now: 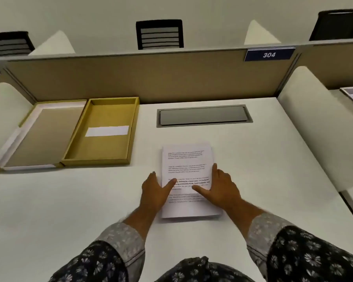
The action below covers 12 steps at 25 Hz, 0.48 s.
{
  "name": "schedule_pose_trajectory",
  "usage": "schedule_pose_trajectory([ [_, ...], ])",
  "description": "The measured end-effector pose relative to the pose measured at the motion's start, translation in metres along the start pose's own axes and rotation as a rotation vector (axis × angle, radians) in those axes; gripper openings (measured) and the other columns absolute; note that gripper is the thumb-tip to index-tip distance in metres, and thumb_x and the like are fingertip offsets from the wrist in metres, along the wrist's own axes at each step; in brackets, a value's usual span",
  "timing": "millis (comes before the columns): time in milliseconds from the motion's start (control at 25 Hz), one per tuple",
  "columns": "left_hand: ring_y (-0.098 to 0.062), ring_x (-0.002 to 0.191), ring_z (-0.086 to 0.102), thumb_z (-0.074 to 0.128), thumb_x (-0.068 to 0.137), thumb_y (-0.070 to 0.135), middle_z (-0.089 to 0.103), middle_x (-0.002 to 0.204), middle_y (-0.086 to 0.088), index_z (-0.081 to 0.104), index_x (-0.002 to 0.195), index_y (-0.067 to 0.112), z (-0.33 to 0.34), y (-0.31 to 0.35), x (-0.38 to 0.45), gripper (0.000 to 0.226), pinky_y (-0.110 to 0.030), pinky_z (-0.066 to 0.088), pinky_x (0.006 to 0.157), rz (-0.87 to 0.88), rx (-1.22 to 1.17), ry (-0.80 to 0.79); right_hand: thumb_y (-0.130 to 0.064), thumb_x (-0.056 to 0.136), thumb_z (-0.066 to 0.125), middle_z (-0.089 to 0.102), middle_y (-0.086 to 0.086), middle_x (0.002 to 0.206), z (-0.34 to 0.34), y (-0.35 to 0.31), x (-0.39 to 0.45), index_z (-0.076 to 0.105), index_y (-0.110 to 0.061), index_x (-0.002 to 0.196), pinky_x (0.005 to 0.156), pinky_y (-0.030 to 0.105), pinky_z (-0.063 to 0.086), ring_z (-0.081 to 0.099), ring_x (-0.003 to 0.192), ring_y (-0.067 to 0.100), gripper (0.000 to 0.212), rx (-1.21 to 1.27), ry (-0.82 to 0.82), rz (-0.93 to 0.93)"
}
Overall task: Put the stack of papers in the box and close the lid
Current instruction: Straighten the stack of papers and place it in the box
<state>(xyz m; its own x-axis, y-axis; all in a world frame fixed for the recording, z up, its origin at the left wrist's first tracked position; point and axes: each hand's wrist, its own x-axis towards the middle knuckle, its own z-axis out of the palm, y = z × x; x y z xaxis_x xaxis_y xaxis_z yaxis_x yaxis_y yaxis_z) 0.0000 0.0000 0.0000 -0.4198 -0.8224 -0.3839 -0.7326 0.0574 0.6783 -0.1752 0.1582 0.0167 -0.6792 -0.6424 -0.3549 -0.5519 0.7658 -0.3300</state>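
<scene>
At the left of the frame the lid (43, 135) lies flung open and flat on the tabletop (253, 159), hinged to the box (102, 131) just right of it; the box is a shallow mustard tray, holding nothing but a white strip on its floor. Right of that, at centre frame, the stack of papers (186, 159) rests on the tabletop, well apart from the box and below a grey cable hatch (204, 116).

The risk, as I judge it, is the stack fanning or shedding sheets during the lift; the sheets look loose and already slightly offset, so an uneven squeeze could let the lower ones slide out; the box's raised wall could also catch a drooping corner on the way in.

The left hand (155, 190) flanks the stack's left edge, its fingers pressed together along the side, thumb laid on the top sheet; the right hand (222, 187) mirrors it on the right edge, fingers together, thumb across the print; both forearms reach forward from patterned sleeves.
</scene>
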Motion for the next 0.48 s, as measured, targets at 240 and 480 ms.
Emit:
schedule_pose_trajectory([
  [240, -0.014, 0.107, 0.066, 0.079, 0.09, 0.033, 0.063, 0.147, -0.003, 0.041, 0.157, 0.018, 0.001, 0.006, 0.019, 0.079, -0.028, 0.052, 0.087, -0.073, -0.366, -0.112, -0.091, 0.072, 0.063, 0.048, 0.019, 0.155, 0.008, -0.024, 0.024, 0.022, -0.011, 0.165, 0.115, 0.056, 0.047, 0.048, 0.143, 0.04, 0.13, 0.268, 0.074, 0.211],
  [480, -0.029, 0.125, 0.065, 0.079, 0.09, 0.019, 0.064, 0.143, -0.006, 0.051, 0.151, 0.011, -0.014, 0.002, 0.042, 0.068, -0.051, 0.053, 0.108, -0.172, -0.496, -0.181, -0.068, 0.08, 0.079, 0.076, 0.012, 0.122, -0.004, -0.018, 0.045, 0.067, -0.008, 0.127, 0.098, 0.05, 0.062, 0.074, 0.107, 0.034, 0.077, 0.686, 0.021, 0.38],
])
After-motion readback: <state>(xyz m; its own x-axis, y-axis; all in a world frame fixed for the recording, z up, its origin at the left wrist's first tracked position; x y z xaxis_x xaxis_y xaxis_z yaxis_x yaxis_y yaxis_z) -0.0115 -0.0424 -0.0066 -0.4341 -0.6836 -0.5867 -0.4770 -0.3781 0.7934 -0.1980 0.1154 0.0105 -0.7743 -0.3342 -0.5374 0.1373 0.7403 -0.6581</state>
